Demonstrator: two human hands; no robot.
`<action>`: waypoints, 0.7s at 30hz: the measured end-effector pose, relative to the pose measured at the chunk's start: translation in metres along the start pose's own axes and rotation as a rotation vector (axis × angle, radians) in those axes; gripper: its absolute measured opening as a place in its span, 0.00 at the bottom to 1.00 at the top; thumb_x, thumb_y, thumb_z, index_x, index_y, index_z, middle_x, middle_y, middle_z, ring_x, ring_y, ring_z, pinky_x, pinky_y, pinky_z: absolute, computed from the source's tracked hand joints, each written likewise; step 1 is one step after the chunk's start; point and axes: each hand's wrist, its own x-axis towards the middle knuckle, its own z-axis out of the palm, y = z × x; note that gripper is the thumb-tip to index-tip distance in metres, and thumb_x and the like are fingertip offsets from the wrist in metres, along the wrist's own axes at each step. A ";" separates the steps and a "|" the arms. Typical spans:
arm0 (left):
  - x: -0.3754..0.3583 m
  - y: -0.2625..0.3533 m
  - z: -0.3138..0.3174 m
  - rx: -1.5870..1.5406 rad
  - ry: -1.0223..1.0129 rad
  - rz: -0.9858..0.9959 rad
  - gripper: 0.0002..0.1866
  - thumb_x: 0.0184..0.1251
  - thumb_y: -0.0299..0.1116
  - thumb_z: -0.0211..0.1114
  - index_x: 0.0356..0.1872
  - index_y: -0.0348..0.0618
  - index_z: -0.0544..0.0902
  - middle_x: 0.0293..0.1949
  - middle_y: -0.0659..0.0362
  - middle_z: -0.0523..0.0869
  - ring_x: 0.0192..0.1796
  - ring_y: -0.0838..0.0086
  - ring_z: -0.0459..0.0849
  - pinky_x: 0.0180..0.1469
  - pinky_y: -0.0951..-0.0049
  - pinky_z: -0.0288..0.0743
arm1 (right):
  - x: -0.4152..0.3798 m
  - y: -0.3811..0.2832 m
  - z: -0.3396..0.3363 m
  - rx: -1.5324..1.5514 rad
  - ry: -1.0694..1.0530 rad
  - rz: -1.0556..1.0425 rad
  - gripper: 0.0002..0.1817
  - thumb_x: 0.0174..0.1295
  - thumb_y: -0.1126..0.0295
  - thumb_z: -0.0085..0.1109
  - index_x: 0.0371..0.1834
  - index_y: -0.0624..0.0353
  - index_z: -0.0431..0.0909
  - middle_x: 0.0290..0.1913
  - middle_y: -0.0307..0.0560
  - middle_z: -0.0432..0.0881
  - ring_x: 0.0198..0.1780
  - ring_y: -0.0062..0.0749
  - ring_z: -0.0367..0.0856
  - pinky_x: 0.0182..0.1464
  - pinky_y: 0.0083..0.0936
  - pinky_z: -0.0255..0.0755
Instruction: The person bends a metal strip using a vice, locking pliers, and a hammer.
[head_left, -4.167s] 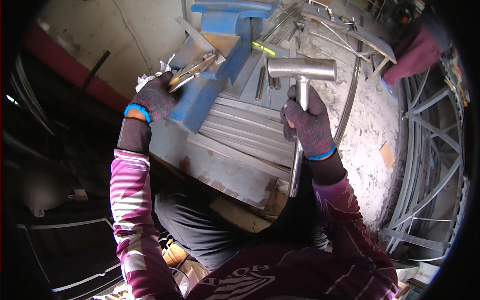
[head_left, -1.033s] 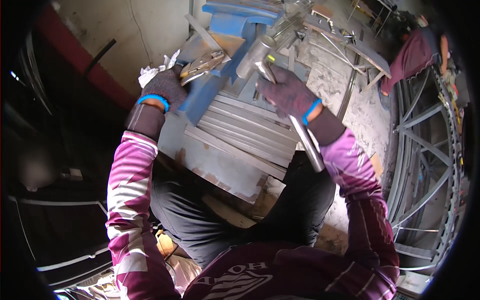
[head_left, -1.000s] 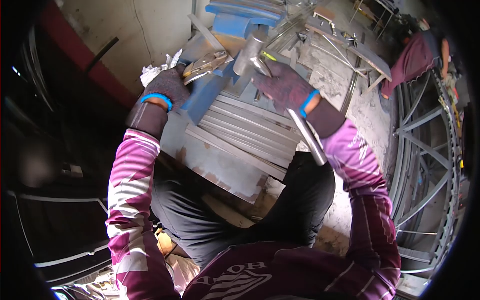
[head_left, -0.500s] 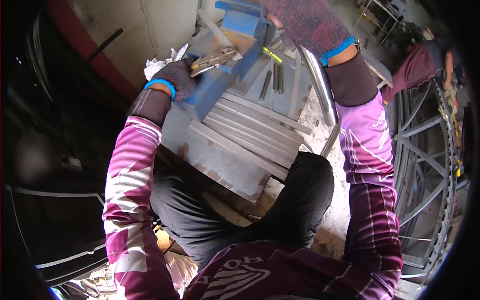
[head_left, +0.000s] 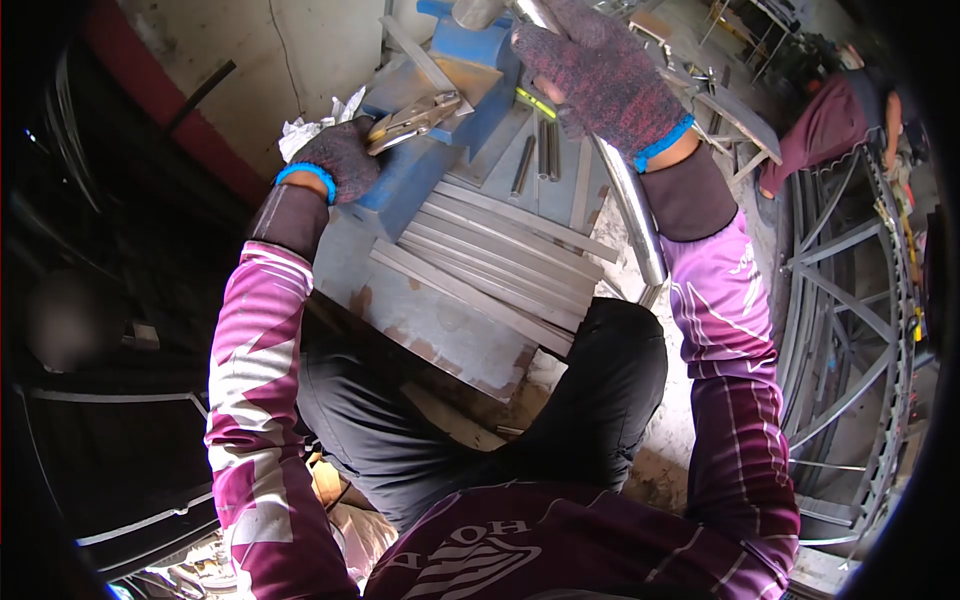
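My left hand [head_left: 345, 162], in a dark knit glove with a blue cuff, is closed around the handles of locking pliers [head_left: 415, 122]. The pliers' jaws are at a flat metal strip [head_left: 420, 55], which lies across a blue metal block [head_left: 450, 80] with a worn brown top. My right hand [head_left: 610, 85], gloved the same way, grips the shiny tubular handle of a hammer [head_left: 630, 210]. Its round metal head [head_left: 478, 12] is above the far end of the block, at the top edge of the view.
Several flat metal bars [head_left: 500, 255] lie side by side on a grey metal plate [head_left: 430, 325]. Short metal rods [head_left: 545, 150] and a yellow-green marker [head_left: 535, 102] lie beyond them. Crumpled white paper [head_left: 320, 125] is by my left hand. At right stand a metal truss [head_left: 850, 245] and another person's leg [head_left: 825, 130].
My right hand has come lower and nearer with the hammer, bringing its head into view above the block. My left hand and the pliers have barely shifted.
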 end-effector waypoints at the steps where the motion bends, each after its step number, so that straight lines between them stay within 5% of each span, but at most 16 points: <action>1: 0.001 0.002 -0.002 0.005 -0.034 -0.027 0.23 0.59 0.36 0.60 0.55 0.41 0.83 0.48 0.41 0.88 0.51 0.47 0.86 0.56 0.54 0.78 | 0.003 -0.011 -0.005 0.398 -0.142 0.435 0.15 0.64 0.57 0.62 0.43 0.57 0.80 0.28 0.45 0.81 0.31 0.35 0.82 0.36 0.36 0.77; 6: 0.001 0.004 -0.003 0.000 -0.073 -0.061 0.22 0.60 0.34 0.59 0.56 0.44 0.83 0.51 0.41 0.88 0.55 0.47 0.86 0.60 0.55 0.77 | 0.001 -0.012 0.003 0.363 -0.032 0.381 0.22 0.67 0.48 0.55 0.38 0.59 0.80 0.23 0.43 0.78 0.27 0.31 0.80 0.33 0.34 0.75; 8: 0.001 0.000 0.001 0.030 0.004 0.007 0.24 0.58 0.39 0.61 0.54 0.39 0.83 0.43 0.40 0.88 0.47 0.48 0.87 0.54 0.54 0.78 | 0.000 -0.007 0.006 0.370 -0.033 0.382 0.22 0.67 0.48 0.56 0.37 0.59 0.79 0.24 0.44 0.79 0.27 0.32 0.81 0.34 0.35 0.75; 10: 0.003 -0.003 0.004 0.031 0.008 0.001 0.23 0.58 0.40 0.61 0.54 0.39 0.83 0.43 0.41 0.88 0.47 0.48 0.87 0.54 0.55 0.78 | -0.001 0.007 0.013 0.169 0.013 0.163 0.21 0.67 0.49 0.57 0.37 0.59 0.79 0.24 0.44 0.80 0.27 0.33 0.81 0.34 0.36 0.76; 14: 0.001 0.001 -0.002 0.055 -0.005 0.015 0.22 0.59 0.40 0.61 0.52 0.40 0.84 0.43 0.42 0.89 0.47 0.49 0.88 0.54 0.56 0.77 | -0.004 -0.001 0.009 0.337 -0.099 0.372 0.19 0.66 0.52 0.59 0.37 0.59 0.77 0.25 0.45 0.80 0.26 0.35 0.81 0.34 0.37 0.76; 16: 0.003 -0.002 0.002 0.044 0.000 0.015 0.21 0.60 0.40 0.61 0.51 0.40 0.84 0.43 0.42 0.89 0.48 0.49 0.88 0.54 0.56 0.78 | -0.010 0.015 0.019 -0.280 0.135 -0.366 0.18 0.66 0.53 0.61 0.36 0.58 0.77 0.24 0.43 0.79 0.25 0.31 0.79 0.32 0.33 0.75; 17: 0.004 -0.003 0.003 0.035 0.002 0.021 0.20 0.60 0.40 0.60 0.50 0.40 0.84 0.43 0.42 0.89 0.48 0.49 0.87 0.54 0.56 0.78 | -0.009 0.005 0.015 -0.280 0.135 -0.367 0.18 0.66 0.53 0.61 0.36 0.58 0.77 0.24 0.43 0.79 0.25 0.31 0.79 0.32 0.33 0.75; 19: 0.005 -0.003 0.002 0.018 -0.012 0.009 0.20 0.60 0.39 0.60 0.50 0.39 0.84 0.43 0.42 0.89 0.48 0.49 0.87 0.54 0.56 0.78 | -0.005 -0.023 0.004 0.476 -0.133 0.633 0.14 0.65 0.63 0.62 0.50 0.57 0.79 0.28 0.42 0.78 0.25 0.27 0.77 0.29 0.26 0.72; 21: 0.006 -0.005 0.004 0.001 -0.023 -0.001 0.20 0.60 0.39 0.60 0.50 0.39 0.84 0.43 0.42 0.89 0.48 0.49 0.87 0.53 0.56 0.78 | -0.005 -0.023 0.009 0.485 -0.108 0.632 0.13 0.68 0.59 0.60 0.45 0.58 0.79 0.23 0.38 0.75 0.22 0.23 0.73 0.27 0.24 0.69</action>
